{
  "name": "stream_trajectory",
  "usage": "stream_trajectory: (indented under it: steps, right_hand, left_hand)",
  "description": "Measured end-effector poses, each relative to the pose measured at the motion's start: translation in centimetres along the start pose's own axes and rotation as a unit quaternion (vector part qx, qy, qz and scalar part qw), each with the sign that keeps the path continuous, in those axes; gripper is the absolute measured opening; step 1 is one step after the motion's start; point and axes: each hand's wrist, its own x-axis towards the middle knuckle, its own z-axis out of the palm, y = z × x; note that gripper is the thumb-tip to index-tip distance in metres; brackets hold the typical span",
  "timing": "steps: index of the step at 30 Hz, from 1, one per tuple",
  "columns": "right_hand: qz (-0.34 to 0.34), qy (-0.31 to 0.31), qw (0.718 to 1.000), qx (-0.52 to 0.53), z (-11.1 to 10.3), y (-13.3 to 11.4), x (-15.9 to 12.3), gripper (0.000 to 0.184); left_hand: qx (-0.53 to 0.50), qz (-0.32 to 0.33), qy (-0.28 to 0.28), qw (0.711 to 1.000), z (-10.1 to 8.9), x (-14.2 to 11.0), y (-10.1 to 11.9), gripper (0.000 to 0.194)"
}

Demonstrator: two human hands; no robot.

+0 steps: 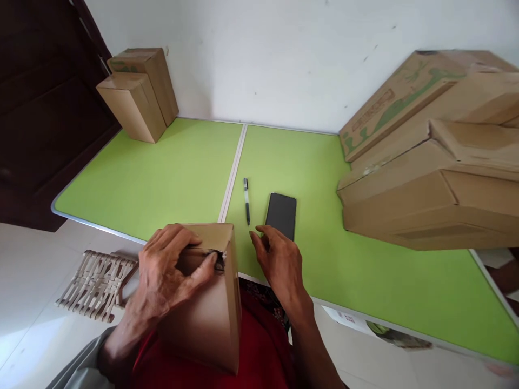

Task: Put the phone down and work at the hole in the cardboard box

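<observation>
Brown corrugated cardboard makes up the small upright box [211,302] that sits at the near edge of the lime-green folding table [162,178], leaning against the person's red-clothed lap. From the head camera, the left hand [168,273] lies over the box's top left corner: the thumb presses on the partly raised top flap at the front, the other fingers [178,235] curl over the top edge, so the box lies under and within the closed grasp.

The right hand [279,262] holds nothing; its fingers are loosely spread and slightly bent, resting on or just above the table, just right of the box and apart from it. Its fingertips lie just short of the near end of a black flat smartphone [281,214] lying face up, and near the tip of a slim black-and-white pen [246,200] lying beside the table's pale centre seam.

At the far left corner stand two tall plain cardboard cartons [138,94] against the white wall. On the right lies a pile of large flattened cardboard boxes [430,162], one printed in green. A small woven stool [97,283] stands on the floor to the left.
</observation>
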Motion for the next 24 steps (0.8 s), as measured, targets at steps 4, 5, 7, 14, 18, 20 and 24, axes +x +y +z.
stream_trajectory:
  steps: [4,5,7,14,18,20,24]
  right_hand:
    - [0.026,0.025,0.999,0.017,-1.6,1.5,-2.3,0.041]
    - [0.036,0.035,0.999,0.018,-2.1,2.1,-2.8,0.041]
    - [0.053,0.053,0.997,0.018,-3.0,3.5,-3.7,0.043]
    - [0.061,0.050,0.997,0.022,-4.1,2.7,-2.4,0.039]
    - [0.071,-0.064,0.995,-0.041,-2.5,-1.8,2.6,0.029]
    - [0.079,-0.098,0.990,-0.058,-1.1,-3.4,5.3,0.023]
    - [0.114,-0.134,0.982,-0.064,1.3,-4.3,8.9,0.020]
  left_hand:
    - [0.004,-0.033,0.021,0.999,-1.3,-1.3,-1.2,0.010]
    - [0.010,-0.047,0.029,0.998,-1.6,-1.7,-1.4,0.010]
    - [0.022,-0.077,0.045,0.996,-2.2,-2.4,-1.8,0.010]
    - [0.050,-0.105,0.064,0.991,-3.1,-3.0,-1.4,0.012]
    - [0.030,-0.030,0.036,0.998,-1.5,-1.5,0.7,0.011]
    - [0.030,0.013,0.012,0.999,-0.4,-0.5,1.8,0.015]
    - [0.018,0.023,-0.050,0.998,0.9,1.0,2.2,0.020]
